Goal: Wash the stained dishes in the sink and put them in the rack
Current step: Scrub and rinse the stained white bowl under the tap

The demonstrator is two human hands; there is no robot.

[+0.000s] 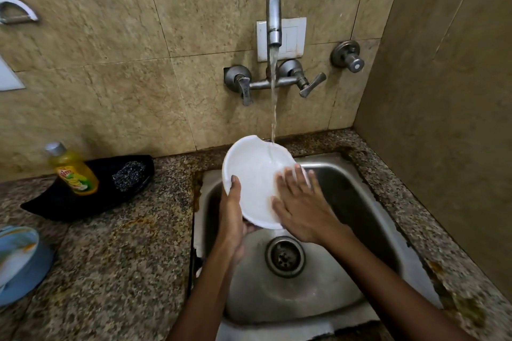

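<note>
Landmark: sink, steel, set in a speckled granite counter.

Far left of the sink, at the frame edge, I see a blue dish on the counter with something pale lying in it; I cannot tell what. Nearer the sink, still left of it, a black tray holds a yellow soap bottle with a grey cap, and a steel scrubber beside the bottle on its sink side.

Over the sink's left part, my left hand grips 1 white plate by its lower left rim: thumb curled over the front edge, fingers behind and mostly hidden. The plate is tilted, face toward me, held above the basin and not touching it. Its top rim shows a chip.

Above the sink, the wall tap runs; the stream lands on the plate's upper right face.

My right hand lies flat on the plate's right side, fingers straight and spread, pressing the wet surface.

Below the plate, the drain sits in the sink floor. Right of the tap, 1 separate round valve on the tiled wall.
</note>
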